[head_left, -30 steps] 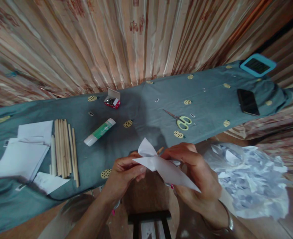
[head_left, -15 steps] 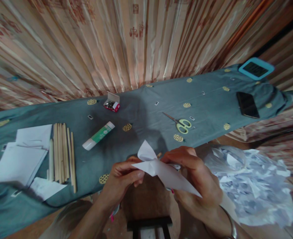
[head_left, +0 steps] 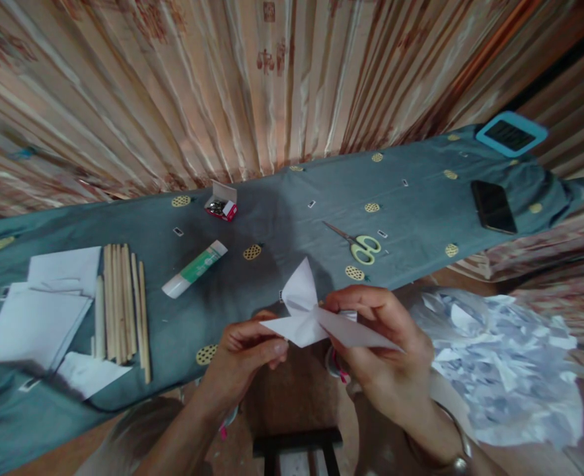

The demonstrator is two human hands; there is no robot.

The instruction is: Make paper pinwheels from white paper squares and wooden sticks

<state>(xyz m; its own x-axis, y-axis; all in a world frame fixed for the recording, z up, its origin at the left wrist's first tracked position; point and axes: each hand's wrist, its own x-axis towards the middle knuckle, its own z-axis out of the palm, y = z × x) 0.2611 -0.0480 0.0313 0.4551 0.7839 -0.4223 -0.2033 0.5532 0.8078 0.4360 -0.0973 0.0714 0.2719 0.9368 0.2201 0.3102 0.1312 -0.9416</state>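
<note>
Both my hands hold a folded white paper shape (head_left: 306,311) with pointed flaps, just in front of the table's near edge. My left hand (head_left: 245,350) pinches its left flap between thumb and fingers. My right hand (head_left: 386,344) is closed on the middle and the right flap, with something small and pink showing under its fingers. The paper sits slightly above the blue-grey cloth (head_left: 282,218) covering the table.
On the cloth lie a glue stick (head_left: 194,269), a row of wooden sticks (head_left: 121,301), white paper sheets (head_left: 44,311), a small open red box (head_left: 221,201), scissors (head_left: 359,243), a dark phone (head_left: 493,206) and a turquoise-framed device (head_left: 511,133). A heap of paper scraps (head_left: 500,363) lies at right. A dark stool (head_left: 296,446) stands below.
The paper's upper flap has turned more upright and its right flap has flattened, as my right hand shifted up and in. My left hand has barely moved.
</note>
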